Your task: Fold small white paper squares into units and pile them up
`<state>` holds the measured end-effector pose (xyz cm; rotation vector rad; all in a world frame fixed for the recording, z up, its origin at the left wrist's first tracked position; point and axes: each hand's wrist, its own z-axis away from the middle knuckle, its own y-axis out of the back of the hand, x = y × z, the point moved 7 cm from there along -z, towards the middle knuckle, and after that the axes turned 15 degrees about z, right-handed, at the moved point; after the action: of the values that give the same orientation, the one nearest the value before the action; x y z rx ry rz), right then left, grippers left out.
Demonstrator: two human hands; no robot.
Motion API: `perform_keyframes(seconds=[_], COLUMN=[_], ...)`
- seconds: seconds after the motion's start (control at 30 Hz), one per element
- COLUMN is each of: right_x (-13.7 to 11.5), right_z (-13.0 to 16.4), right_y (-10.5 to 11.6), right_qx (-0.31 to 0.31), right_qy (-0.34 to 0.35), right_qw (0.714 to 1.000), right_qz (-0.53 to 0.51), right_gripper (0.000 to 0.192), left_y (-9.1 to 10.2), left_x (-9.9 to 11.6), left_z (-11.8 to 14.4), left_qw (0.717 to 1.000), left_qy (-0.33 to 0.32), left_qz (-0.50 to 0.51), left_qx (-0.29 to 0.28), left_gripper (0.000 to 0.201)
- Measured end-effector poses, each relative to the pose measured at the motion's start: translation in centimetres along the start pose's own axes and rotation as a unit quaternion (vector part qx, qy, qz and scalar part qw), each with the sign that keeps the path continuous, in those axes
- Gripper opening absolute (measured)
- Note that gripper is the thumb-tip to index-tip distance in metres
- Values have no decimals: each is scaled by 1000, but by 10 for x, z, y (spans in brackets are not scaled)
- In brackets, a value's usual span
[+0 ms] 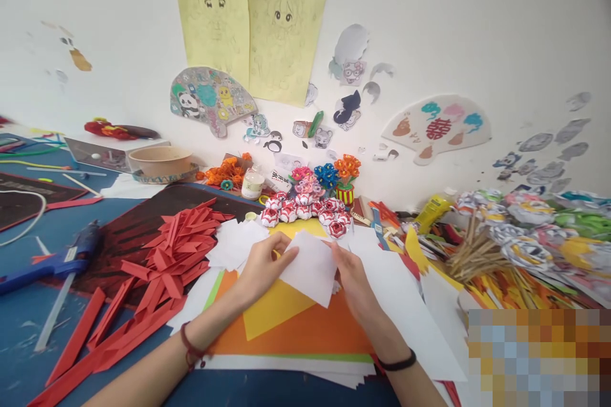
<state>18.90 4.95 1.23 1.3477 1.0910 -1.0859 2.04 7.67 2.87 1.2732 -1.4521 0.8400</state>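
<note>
"Tabletop (23, 343), what colour is it?"

"Blue where it shows. On the left a dark mat (119, 238) lies under a heap of folded red strips (174, 245), and a blue glue gun (71, 261) rests near them."

"And in the middle?"

"Layered paper: an orange sheet (310, 337), with a yellow sheet (267, 315) askew on top. The small white sheet (310, 267) is over those two, between the hands."

"Is it being gripped?"

"By both. The left hand (267, 261) pinches its left side between thumb and fingers; the right hand (352, 276) grasps it by the upper right edge, though its far fingers are hidden."

"What stands behind?"

"Red-and-white paper flowers (303, 210) in a cluster, a tan bowl (160, 161) off to the left, a yellow bottle (435, 210) leaning to the right."

"And the wall (429, 25)?"

"White, dotted with little cutouts. Two pencil drawings on yellow paper (289, 44) hang above a panda-painted fan (212, 96); a paler fan (439, 127) is further right."

"The lower right corner?"

"Blocked into coloured squares. I can't tell what's there."
</note>
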Motion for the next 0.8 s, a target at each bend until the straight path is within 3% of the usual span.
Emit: perform_keyframes(seconds=[0.13, 0.23, 0.3, 0.37, 0.4, 0.47, 0.53, 0.57, 0.8], right_x=[3, 17, 25, 30, 31, 29, 26, 24, 9], right_z=[4, 4, 3, 2, 1, 1, 2, 2, 3], right_y=[-12, -16, -14, -13, -12, -11, -12, -12, -12], right_qx=[-59, -73, -66, -57, -52, -46, -42, -40, -52], right_qy=[-32, -69, -84, -92, -93, -92, -89, -87, -41], right_qw=[994, 988, 986, 986, 986, 987, 987, 988, 988], right_qz=[-86, -119, -127, -126, -125, -125, -125, -125, -136], right_gripper=[40, 40, 41, 40, 39, 38, 38, 38, 54], left_y=[7, 8, 11, 11, 6, -12, -29, -34, -28], left_x=[-1, -2, 5, 18, 25, 31, 30, 29, 29], left_z=[0, 1, 2, 5, 8, 14, 20, 22, 20], left_qw=[998, 998, 990, 964, 946, 911, 883, 876, 903], left_qy=[1, -12, -65, -159, -207, -274, -296, -298, -266], left_qz=[19, -23, -100, -194, -238, -307, -342, -348, -317], left_qx=[53, 50, 70, 88, 71, -26, -126, -149, -115], left_gripper=[28, 31, 23, 22, 25, 28, 30, 32, 40])
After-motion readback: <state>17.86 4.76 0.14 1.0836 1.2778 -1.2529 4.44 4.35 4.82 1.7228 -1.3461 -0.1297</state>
